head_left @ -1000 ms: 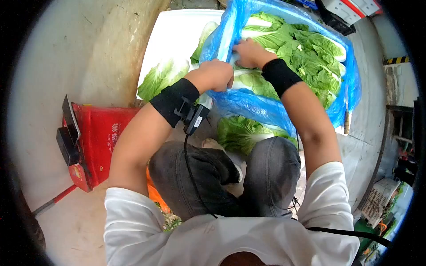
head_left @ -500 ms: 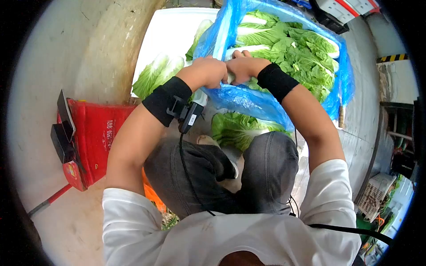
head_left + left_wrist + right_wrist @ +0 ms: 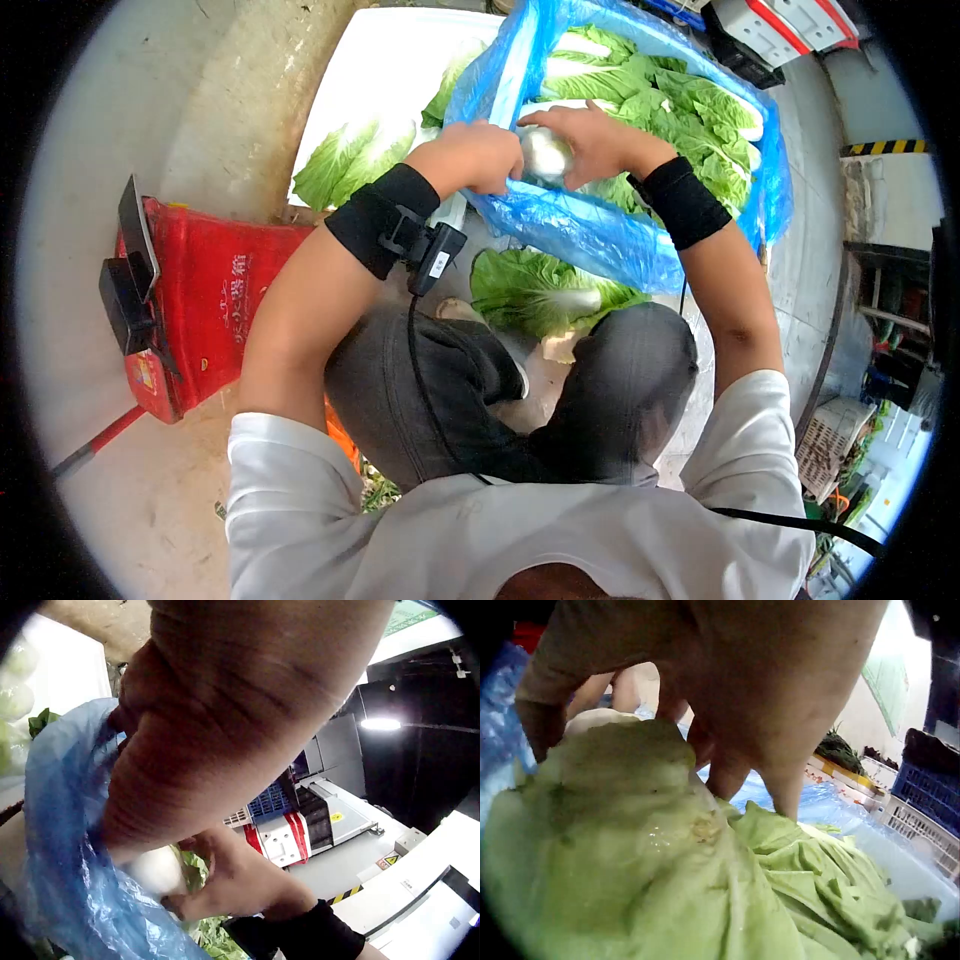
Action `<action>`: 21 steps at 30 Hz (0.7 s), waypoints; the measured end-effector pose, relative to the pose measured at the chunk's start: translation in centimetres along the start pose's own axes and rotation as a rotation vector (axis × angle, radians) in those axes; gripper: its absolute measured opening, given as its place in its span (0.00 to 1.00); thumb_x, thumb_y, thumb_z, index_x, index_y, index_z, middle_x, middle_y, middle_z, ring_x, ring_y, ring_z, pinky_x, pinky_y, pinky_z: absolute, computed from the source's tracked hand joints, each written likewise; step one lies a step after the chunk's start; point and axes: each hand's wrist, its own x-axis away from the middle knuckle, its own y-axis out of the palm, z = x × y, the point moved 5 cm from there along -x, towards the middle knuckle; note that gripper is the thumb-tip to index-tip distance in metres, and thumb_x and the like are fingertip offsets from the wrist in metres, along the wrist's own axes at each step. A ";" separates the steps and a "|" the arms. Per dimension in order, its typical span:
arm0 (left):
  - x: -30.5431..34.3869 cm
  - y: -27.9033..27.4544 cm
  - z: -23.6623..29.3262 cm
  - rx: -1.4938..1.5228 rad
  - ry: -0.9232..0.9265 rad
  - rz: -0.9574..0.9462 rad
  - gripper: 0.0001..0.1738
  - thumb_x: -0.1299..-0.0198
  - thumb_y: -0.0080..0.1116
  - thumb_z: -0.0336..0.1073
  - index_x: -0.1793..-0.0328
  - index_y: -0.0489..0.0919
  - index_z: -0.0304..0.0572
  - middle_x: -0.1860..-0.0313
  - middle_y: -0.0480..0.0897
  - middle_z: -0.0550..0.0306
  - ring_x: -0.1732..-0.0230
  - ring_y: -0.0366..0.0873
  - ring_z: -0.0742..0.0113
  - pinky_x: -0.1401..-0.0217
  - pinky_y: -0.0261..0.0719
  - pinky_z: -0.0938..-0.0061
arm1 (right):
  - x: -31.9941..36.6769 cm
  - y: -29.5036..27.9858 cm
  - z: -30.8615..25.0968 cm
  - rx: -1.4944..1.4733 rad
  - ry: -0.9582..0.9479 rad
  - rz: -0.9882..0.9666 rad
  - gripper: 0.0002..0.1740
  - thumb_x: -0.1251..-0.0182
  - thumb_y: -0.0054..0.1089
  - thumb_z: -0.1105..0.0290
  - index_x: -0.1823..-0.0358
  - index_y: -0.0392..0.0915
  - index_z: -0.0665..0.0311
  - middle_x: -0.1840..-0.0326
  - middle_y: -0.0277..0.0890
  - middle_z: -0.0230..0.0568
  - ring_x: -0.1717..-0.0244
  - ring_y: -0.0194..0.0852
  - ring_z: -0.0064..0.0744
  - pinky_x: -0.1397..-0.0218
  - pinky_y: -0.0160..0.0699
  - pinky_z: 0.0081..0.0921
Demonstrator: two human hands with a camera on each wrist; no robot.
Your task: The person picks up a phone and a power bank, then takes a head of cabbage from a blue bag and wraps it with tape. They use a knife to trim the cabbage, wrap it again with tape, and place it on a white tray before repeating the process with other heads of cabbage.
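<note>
My left hand (image 3: 478, 157) holds the edge of a blue plastic bag (image 3: 585, 222) lining a box, at the near left rim; its fingertips are largely hidden. My right hand (image 3: 605, 140) is inside the lined box, thumb and fingers around the round white base of a Chinese cabbage (image 3: 546, 156). In the right wrist view this cabbage (image 3: 630, 832) lies close below the palm, its pale green leaves toward the camera. The left wrist view shows the white base between the right thumb and fingers. Several leafy cabbages (image 3: 690, 125) fill the box's right side.
Left of the box, more cabbages (image 3: 355, 160) lie on a white board (image 3: 385, 60). Another cabbage (image 3: 540, 290) is on the floor before the knees. A red box (image 3: 205, 290) stands at left, white and dark crates (image 3: 775, 30) at the back right.
My right hand first reached farther in, came back beside the left hand, then moved right to the cabbage's white base, now in plain view. My left hand stays at the bag's edge.
</note>
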 end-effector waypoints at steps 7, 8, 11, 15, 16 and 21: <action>-0.9 1.5 -1.4 0.197 0.071 0.056 0.27 0.47 0.73 0.49 0.41 0.87 0.50 0.45 0.87 0.48 0.44 0.84 0.44 0.39 0.81 0.56 | 3.6 -4.2 -0.6 -0.185 -0.152 0.200 0.43 0.62 0.68 0.75 0.34 0.76 0.59 0.42 0.76 0.47 0.38 0.74 0.51 0.32 0.73 0.40; -1.1 1.2 -1.4 0.280 0.055 0.145 0.33 0.45 0.73 0.52 0.35 0.82 0.47 0.44 0.86 0.44 0.43 0.84 0.43 0.38 0.80 0.56 | 4.6 -5.3 -0.8 -0.164 -0.167 0.236 0.43 0.62 0.70 0.73 0.34 0.76 0.59 0.41 0.76 0.48 0.38 0.75 0.52 0.31 0.73 0.40; -1.4 -0.2 -0.2 0.393 0.115 0.356 0.44 0.44 0.73 0.56 0.26 0.73 0.43 0.38 0.81 0.38 0.37 0.79 0.42 0.33 0.76 0.57 | 8.3 -8.9 -1.4 -0.176 -0.095 0.350 0.44 0.63 0.69 0.73 0.33 0.78 0.59 0.40 0.78 0.47 0.37 0.76 0.48 0.29 0.72 0.37; 0.0 -5.2 4.4 0.475 0.318 0.702 0.57 0.46 0.76 0.60 0.18 0.61 0.38 0.25 0.70 0.37 0.23 0.67 0.45 0.21 0.65 0.60 | 12.8 -13.1 -2.7 -0.211 -0.098 0.608 0.45 0.63 0.67 0.72 0.31 0.77 0.58 0.37 0.79 0.41 0.35 0.76 0.38 0.26 0.69 0.36; 1.1 -7.1 6.1 0.515 0.372 0.795 0.59 0.48 0.78 0.59 0.18 0.60 0.38 0.23 0.68 0.38 0.21 0.64 0.47 0.19 0.61 0.60 | 13.8 -14.2 -3.4 -0.225 -0.086 0.629 0.45 0.59 0.67 0.75 0.29 0.74 0.59 0.34 0.77 0.38 0.32 0.73 0.33 0.24 0.66 0.35; 5.4 -13.8 12.1 0.787 0.591 0.879 0.58 0.52 0.84 0.52 0.20 0.62 0.38 0.27 0.73 0.47 0.24 0.68 0.56 0.21 0.65 0.62 | 18.3 -19.7 -10.7 -0.330 -0.088 0.747 0.56 0.54 0.88 0.61 0.23 0.66 0.66 0.27 0.71 0.44 0.29 0.71 0.34 0.25 0.68 0.36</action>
